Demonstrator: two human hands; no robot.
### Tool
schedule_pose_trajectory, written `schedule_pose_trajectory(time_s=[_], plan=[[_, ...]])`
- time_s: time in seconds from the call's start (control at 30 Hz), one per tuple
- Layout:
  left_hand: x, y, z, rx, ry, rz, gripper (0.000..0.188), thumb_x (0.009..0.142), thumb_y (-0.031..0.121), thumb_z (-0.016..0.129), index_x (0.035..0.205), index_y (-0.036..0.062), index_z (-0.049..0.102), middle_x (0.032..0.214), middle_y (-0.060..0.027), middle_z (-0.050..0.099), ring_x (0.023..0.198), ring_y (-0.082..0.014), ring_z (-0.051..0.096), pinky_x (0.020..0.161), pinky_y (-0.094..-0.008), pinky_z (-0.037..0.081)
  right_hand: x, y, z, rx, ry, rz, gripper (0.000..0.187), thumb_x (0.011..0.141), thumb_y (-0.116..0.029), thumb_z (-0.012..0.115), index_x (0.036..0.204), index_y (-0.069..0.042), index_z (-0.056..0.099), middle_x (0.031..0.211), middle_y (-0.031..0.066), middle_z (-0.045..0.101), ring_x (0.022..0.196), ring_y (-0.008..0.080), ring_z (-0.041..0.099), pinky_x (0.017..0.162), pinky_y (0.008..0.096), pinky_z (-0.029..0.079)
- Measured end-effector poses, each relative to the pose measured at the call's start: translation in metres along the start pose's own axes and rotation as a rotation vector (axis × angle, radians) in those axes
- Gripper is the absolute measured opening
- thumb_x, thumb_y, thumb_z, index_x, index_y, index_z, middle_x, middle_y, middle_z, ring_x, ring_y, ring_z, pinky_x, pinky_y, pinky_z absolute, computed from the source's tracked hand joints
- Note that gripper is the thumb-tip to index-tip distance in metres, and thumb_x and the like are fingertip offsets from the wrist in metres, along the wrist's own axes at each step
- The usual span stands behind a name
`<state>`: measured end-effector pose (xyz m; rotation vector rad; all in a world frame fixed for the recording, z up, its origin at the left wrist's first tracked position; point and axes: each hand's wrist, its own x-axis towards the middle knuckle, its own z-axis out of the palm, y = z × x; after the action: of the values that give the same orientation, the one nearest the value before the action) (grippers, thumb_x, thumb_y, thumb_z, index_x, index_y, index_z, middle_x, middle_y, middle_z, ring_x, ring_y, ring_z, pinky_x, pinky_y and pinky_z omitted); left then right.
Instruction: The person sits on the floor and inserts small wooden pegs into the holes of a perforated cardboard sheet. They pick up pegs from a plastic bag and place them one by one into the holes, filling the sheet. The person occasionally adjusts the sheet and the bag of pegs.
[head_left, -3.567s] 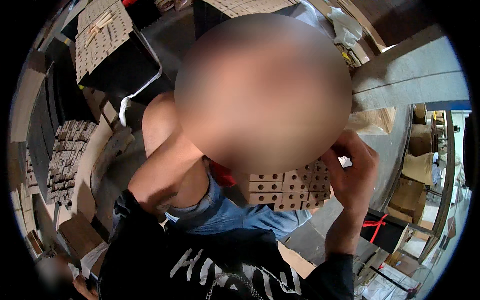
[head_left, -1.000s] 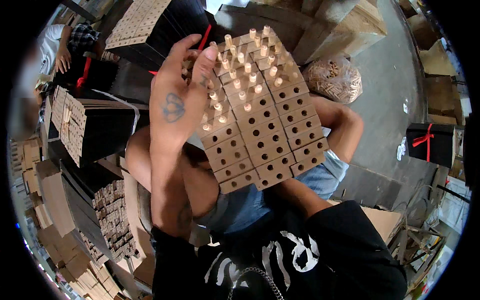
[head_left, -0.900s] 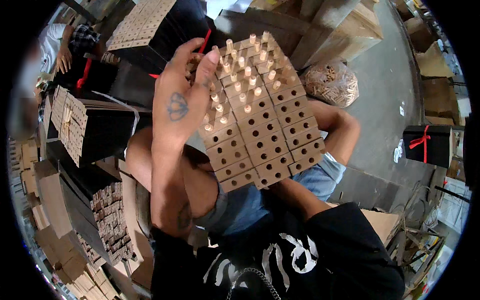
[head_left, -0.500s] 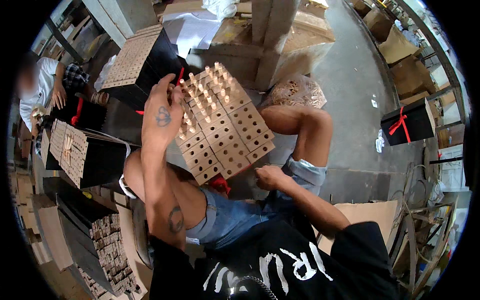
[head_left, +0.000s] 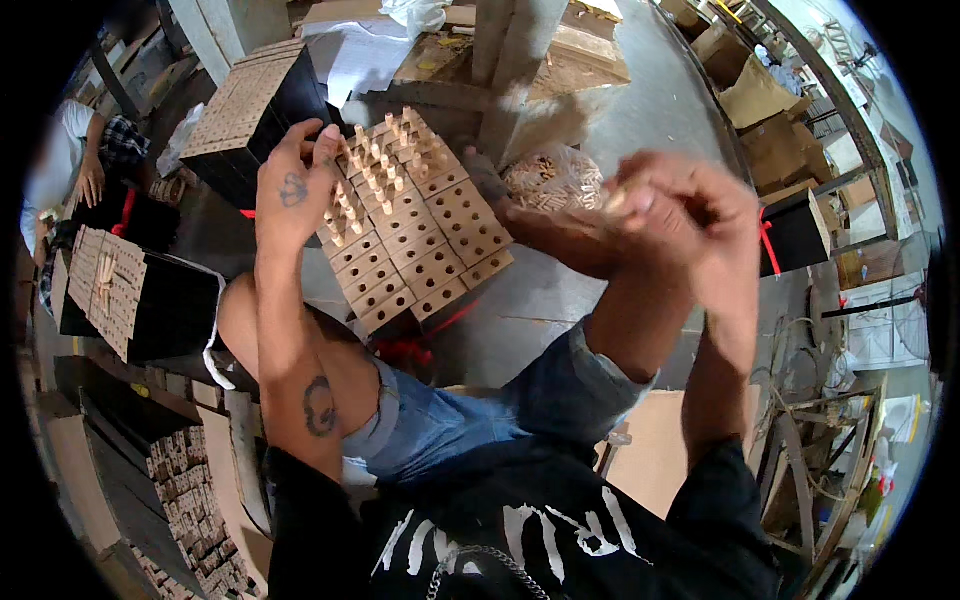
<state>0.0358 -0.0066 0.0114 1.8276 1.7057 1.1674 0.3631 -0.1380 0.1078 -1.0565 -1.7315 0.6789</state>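
Between my knees stands a bundle of brown drilled blocks (head_left: 405,265), rows of round holes facing up. Pale wooden dowels (head_left: 385,185) stand upright in its far-left part, while the near and right holes show dark. At the bundle's far-left edge is my left hand (head_left: 295,185), fingers curled and thumb bent toward them; whatever they may hold is hidden. My right hand (head_left: 690,225) is raised above my right knee, blurred by motion. A pale wooden dowel (head_left: 617,200) shows at its closed fingertips; whether there are more cannot be made out.
A clear plastic bag of dowels (head_left: 555,180) sits beyond my right knee. More drilled block bundles stand at left, one tall (head_left: 240,105), one lower (head_left: 110,290) with loose dowels on top. A carton of stacked blocks (head_left: 195,480) is at lower left. Another person (head_left: 85,160) sits far left.
My right hand has risen from beside the bundle's near-right edge to above my right knee, and a dowel now shows in it. My left hand stays at the bundle. The view has shifted slightly.
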Motion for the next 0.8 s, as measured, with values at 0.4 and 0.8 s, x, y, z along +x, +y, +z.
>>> schedule_pose_trajectory(time_s=[0.4,0.8], plan=[[-0.006,0.001,-0.010,-0.120,0.020,-0.033,0.034,0.101,0.031,0.062,0.113,0.0004,0.069,0.090,-0.0119,0.073,0.083,-0.0154,0.067,0.078,-0.0292,0.051,0.119,0.018,0.076,0.111,-0.180,-0.217,0.021,0.092,-0.004,0.069,0.112,0.003,0.067,0.097,0.0131,0.073,0.086,0.0177,0.070,0.076,0.0283,0.056],[-0.008,-0.001,-0.001,-0.231,0.007,-0.122,0.046,0.104,0.041,0.052,0.090,-0.0017,0.064,0.065,-0.0154,0.055,0.058,-0.0225,0.050,0.059,-0.0375,0.043,0.112,0.049,0.118,0.181,-0.523,0.068,0.017,0.085,-0.001,0.075,0.100,0.001,0.067,0.089,0.0115,0.072,0.080,0.0193,0.071,0.073,0.0298,0.056]])
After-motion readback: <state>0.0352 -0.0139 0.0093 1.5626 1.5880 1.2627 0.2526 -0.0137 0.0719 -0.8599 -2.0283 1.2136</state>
